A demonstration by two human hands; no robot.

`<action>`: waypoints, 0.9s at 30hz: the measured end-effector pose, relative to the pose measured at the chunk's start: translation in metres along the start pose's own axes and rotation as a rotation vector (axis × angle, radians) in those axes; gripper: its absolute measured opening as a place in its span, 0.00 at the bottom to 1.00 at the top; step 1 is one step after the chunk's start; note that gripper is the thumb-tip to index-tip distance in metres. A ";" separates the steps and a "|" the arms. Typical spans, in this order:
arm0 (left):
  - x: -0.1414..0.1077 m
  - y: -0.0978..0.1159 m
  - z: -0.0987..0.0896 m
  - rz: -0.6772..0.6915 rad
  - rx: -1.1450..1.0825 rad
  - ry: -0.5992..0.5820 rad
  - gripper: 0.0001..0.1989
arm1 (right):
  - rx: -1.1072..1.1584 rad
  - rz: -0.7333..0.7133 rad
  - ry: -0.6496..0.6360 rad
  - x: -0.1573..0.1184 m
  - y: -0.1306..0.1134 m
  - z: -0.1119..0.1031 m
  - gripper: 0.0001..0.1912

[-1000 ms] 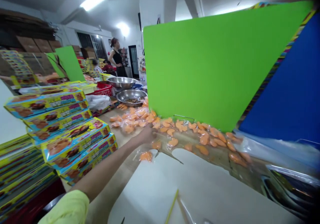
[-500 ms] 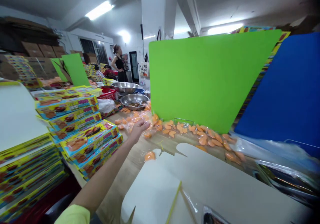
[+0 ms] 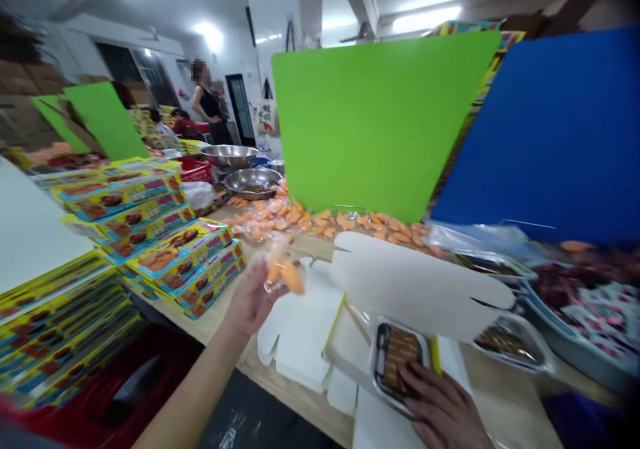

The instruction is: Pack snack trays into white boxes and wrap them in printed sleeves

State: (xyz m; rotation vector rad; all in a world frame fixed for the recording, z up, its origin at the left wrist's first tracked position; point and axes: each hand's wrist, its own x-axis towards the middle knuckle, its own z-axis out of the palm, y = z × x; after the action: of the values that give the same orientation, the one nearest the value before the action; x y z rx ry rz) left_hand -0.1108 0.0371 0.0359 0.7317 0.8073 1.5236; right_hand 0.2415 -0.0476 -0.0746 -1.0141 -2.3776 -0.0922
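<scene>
Card blanks [image 3: 420,282] part left hand [image 3: 253,300] clutching an orange packet [image 3: 285,272] from right hand [image 3: 440,402] gripping a food tray [image 3: 397,369].

Clear plastic packet of orange pieces [image 3: 284,272] motion-blurred, contents unreadable. Right hand [image 3: 443,405] cut off by bottom edge; its fingers [image 3: 425,385] partly hide dark-rimmed rectangular tray [image 3: 397,369].

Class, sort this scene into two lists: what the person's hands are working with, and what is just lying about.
Working with: left hand holding a clear packet of orange pieces; right hand against a tray of brown food; white card blank.

Lying about: heaped orange packets; printed boxes; steel bowl; green board.
</scene>
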 end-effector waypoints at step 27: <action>-0.069 -0.104 0.102 0.488 1.624 -0.549 0.29 | 0.155 0.174 -0.141 0.001 -0.015 -0.013 0.10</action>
State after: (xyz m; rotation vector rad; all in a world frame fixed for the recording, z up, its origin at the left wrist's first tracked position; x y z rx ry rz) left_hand 0.0380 -0.0172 0.0068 2.5186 1.4053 0.6426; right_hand 0.2367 -0.0606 -0.0612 -1.1798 -2.3666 0.2311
